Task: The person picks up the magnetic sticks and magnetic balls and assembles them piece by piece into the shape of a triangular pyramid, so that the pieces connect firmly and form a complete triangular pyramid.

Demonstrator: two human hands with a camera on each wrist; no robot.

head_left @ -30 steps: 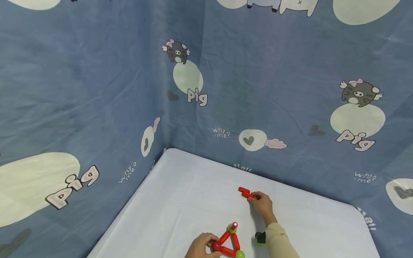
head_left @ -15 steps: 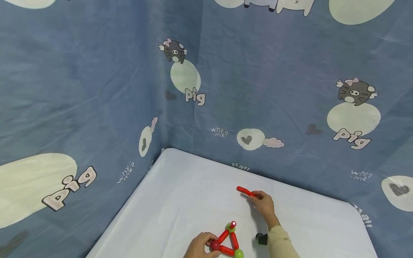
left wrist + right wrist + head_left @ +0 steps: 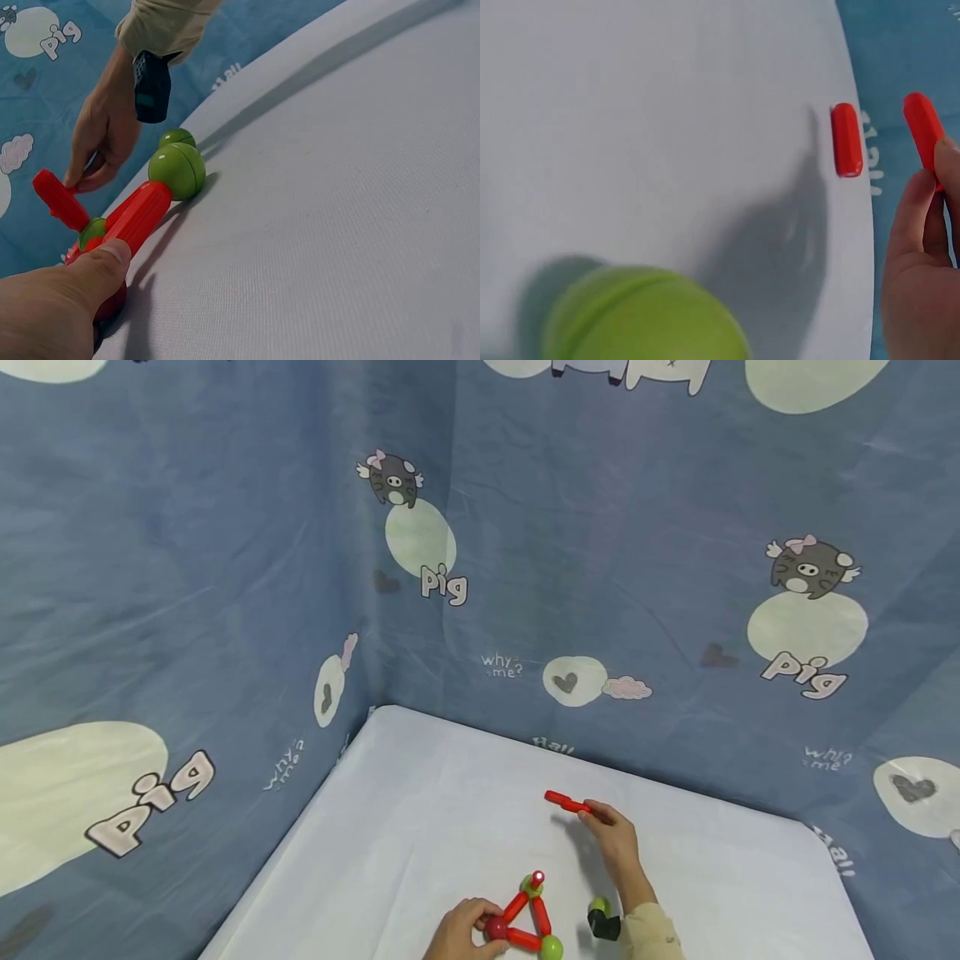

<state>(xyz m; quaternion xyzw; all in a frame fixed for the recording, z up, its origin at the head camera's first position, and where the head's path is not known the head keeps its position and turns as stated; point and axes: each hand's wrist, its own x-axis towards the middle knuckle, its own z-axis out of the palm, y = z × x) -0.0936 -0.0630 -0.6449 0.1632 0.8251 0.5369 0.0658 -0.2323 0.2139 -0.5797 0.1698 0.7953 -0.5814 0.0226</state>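
My right hand point(image 3: 617, 843) pinches one end of a red rod point(image 3: 924, 124) between thumb and fingers, above the table. A second red rod point(image 3: 847, 140) lies on the white cloth just beyond it. My left hand point(image 3: 461, 932) grips the corner of a triangle at its red ball point(image 3: 496, 928); in the left wrist view the thumb lies by the end of a red rod point(image 3: 140, 217). Red rods form the sides, with a green ball point(image 3: 551, 947) at the near corner and another green ball point(image 3: 528, 887) at the far one. From the far ball, a further rod point(image 3: 537, 879) sticks up.
A loose green ball point(image 3: 600, 906) sits on the table below my right forearm, partly hidden by the black wrist camera point(image 3: 603, 927). The white-covered table point(image 3: 420, 793) meets blue patterned curtains point(image 3: 600, 568) at the back and left.
My right hand has lifted one red rod off the table; the other rod stays lying. The left hand keeps its hold on the triangle. The head view has shifted slightly.
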